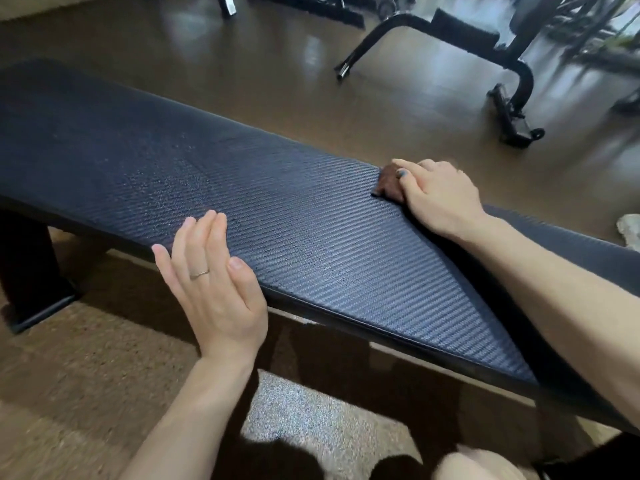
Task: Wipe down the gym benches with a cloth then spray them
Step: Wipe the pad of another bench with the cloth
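Wiping stage. Near edge: the left hand (214, 282), fingers straight and flat, rests on the bench (263, 216) pad's near rim, steadying it. Far edge: the right hand (438, 195) presses a small brown cloth (388, 183) onto the pad, fingers curled over it. Likely risks: the cloth, at the very rim, could slip off onto the floor (263, 74); the pad's left stretch may go unwiped. No spray bottle is visible.
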Available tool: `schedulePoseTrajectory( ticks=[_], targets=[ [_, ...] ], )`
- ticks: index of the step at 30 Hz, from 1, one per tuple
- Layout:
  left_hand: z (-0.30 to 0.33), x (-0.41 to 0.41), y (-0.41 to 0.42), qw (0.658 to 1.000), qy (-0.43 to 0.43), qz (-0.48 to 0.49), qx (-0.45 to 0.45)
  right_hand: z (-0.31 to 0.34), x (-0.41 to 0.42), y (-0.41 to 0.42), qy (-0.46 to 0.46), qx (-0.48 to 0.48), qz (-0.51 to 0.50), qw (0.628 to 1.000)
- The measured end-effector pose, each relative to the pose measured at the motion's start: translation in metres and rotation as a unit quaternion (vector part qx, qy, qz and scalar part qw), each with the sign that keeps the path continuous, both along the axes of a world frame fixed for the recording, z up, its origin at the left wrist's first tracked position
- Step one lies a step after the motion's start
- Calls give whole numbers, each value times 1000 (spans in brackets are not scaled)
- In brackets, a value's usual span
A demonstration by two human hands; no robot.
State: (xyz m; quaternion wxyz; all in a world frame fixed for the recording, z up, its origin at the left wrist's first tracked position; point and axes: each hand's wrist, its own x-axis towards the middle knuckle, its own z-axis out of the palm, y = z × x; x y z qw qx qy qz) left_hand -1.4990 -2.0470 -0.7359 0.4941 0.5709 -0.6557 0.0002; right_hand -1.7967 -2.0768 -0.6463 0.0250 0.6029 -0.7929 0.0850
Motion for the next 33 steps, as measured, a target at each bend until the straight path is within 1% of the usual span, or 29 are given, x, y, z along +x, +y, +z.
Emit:
schedulePoseTrajectory(
  ticks=[4, 7, 9, 11, 15, 17, 18, 20, 26, 28, 30, 33],
  targets=[
    [-1, 2, 0, 1000, -15, -6, 1, -4, 99, -84, 40, 0, 78, 996],
    [-1, 7, 0, 999, -28, -14, 8, -6, 135, -113, 13, 13, 101, 995],
    [0, 9, 1, 999, -38, -20, 10, -9, 125, -102, -4, 13, 118, 993],
    [1, 10, 3, 999, -42, -20, 10, -10, 110, -66, -15, -7, 143, 990],
    [1, 7, 3, 999, -31, -12, 8, -7, 107, 58, -26, 10, 186, 982],
    [0, 5, 2, 1000, -22, -7, 5, -2, 112, 99, -24, 33, 201, 979],
    [0, 5, 2, 1000, -19, -4, 5, -1, 113, 103, -23, 41, 203, 978],
    [-1, 4, 2, 1000, -18, -3, 6, 1, 121, 87, -17, 34, 209, 977],
    [0, 10, 5, 999, -41, -20, 15, -8, 182, -33, 26, 13, 227, 973],
    [1, 12, 7, 998, -49, -23, 22, -8, 194, -52, 22, 15, 220, 975],
    [1, 13, 8, 997, -60, -24, 31, -8, 189, -45, 9, 11, 209, 978],
    [2, 13, 10, 997, -69, -26, 39, -9, 169, 16, -33, -1, 196, 980]
  ],
)
